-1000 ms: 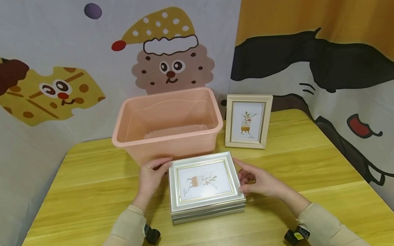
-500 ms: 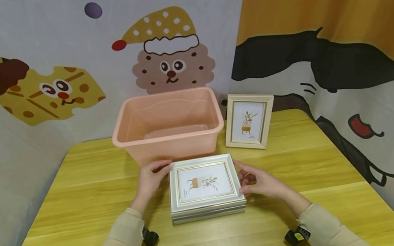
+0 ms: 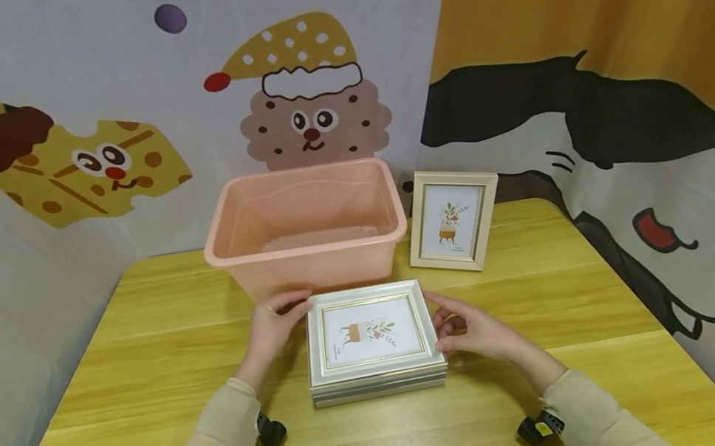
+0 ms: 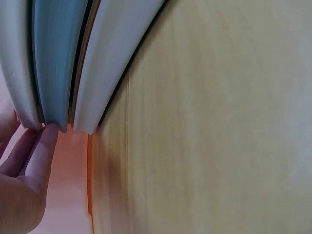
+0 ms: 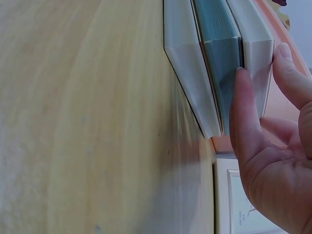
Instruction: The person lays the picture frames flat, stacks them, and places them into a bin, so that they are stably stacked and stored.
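Left hand (image 3: 271, 329) and right hand (image 3: 474, 329) angled inward, thumb-and-finger pinch on top frame (image 3: 372, 331). Lower frames (image 3: 379, 390) below thumbs.

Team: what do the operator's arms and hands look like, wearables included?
Left hand and right hand: bare, no gloves or rings visible. Long plain pale-beige sleeves, narrowing at the cuffs. Small black device on each wrist, left and right; the right one has a yellow patch and a dark strap. No cables visible.

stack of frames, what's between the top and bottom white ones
A blue-green frame, sandwiched between the top frame and the bottom frame, as the right wrist view shows.
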Motion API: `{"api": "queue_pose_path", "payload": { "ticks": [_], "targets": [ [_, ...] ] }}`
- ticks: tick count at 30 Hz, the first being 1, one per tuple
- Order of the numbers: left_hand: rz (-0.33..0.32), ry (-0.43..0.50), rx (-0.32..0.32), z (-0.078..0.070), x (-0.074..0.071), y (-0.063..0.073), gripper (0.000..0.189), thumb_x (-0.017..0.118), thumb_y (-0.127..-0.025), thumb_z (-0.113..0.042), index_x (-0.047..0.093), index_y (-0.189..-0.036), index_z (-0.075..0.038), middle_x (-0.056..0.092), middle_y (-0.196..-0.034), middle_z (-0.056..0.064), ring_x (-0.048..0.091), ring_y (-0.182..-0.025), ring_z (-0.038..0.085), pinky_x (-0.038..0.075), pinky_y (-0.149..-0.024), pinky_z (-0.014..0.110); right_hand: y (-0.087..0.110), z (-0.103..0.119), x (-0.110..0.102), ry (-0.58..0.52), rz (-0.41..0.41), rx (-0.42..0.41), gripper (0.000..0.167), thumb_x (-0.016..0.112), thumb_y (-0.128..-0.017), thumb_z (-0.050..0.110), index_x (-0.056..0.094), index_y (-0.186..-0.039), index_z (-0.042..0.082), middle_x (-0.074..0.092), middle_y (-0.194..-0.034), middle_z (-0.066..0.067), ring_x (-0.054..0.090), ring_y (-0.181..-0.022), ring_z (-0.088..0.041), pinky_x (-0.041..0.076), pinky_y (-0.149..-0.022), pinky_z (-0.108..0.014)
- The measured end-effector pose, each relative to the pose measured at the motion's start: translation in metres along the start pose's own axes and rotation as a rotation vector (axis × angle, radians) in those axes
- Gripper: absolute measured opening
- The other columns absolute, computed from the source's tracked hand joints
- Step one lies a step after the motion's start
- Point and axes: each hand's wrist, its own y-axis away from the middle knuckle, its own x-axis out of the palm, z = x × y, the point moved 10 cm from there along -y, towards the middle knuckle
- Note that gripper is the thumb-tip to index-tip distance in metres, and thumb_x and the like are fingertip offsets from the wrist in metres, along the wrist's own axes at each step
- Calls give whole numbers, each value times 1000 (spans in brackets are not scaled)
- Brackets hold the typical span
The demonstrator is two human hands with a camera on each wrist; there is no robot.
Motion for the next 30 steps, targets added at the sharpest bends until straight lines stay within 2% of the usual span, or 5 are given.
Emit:
{"api": "queue_pose_path", "payload": {
  "ticks": [5,11,20,26,30],
  "targets": [
    [19,5,-33,2,1,3,22,75,-88,-3,75,-109,2,71,-110,17,65,-97,12,55,-79,20,0,-1,0,4,-4,-8,86,76,-86,5,24,-154,-4,55,-106,-19,59,-87,-20,55,-75,-26],
    [33,-2,12,-3,2,6,24,74,-88,-2,73,-111,4,71,-111,19,65,-103,24,53,-81,18,2,0,-4,19,-29,-24,85,76,-86,5,24,-153,-6,55,-110,-23,61,-90,-20,55,-81,-27],
    [62,-94,78,-17,1,12,26,72,-90,-3,71,-114,5,71,-109,17,66,-100,26,54,-85,28,1,3,-23,63,-69,-74,69,69,-91,0,32,-147,-12,57,-119,-31,62,-101,-41,55,-87,-30],
    [118,-116,108,-23,-3,15,35,72,-92,-7,65,-123,6,68,-117,20,65,-105,33,54,-92,36,6,5,-45,111,-137,-107,61,66,-93,-1,38,-146,-9,61,-120,-31,65,-103,-36,53,-88,-27],
    [148,-131,127,-30,-6,18,38,72,-91,-5,62,-126,8,66,-119,23,64,-107,38,53,-94,44,10,1,-63,133,-192,-72,58,65,-94,2,41,-147,-3,63,-122,-26,64,-107,-30,51,-89,-23]
  ]
}}
